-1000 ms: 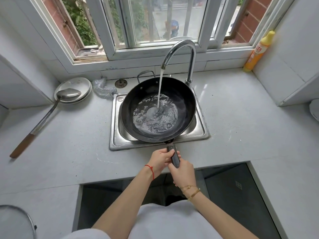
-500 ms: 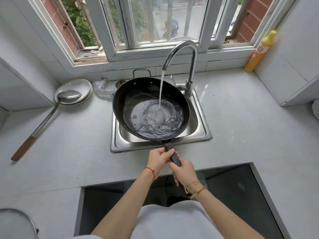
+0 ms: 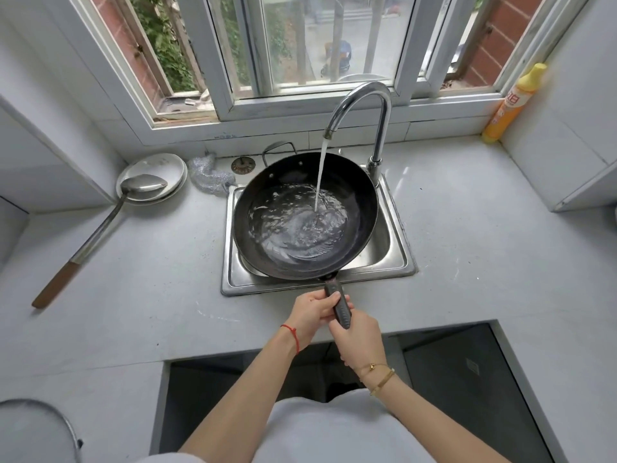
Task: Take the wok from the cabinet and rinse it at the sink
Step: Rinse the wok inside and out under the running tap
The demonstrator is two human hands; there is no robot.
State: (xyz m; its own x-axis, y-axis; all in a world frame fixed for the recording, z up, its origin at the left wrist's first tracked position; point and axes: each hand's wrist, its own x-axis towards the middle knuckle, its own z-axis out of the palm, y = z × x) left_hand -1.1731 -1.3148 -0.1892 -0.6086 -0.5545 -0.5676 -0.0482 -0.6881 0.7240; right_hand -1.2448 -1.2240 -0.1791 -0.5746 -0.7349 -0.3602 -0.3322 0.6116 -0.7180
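Gripping the handle together, left hand ahead of right hand, wok straight ahead over sink.

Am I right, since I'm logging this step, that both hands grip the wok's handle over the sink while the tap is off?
Not quite: the tap is running. The head view shows a stream of water falling into the wok, where water already pools. The rest holds: the left hand and right hand both grip the wok's handle over the sink.
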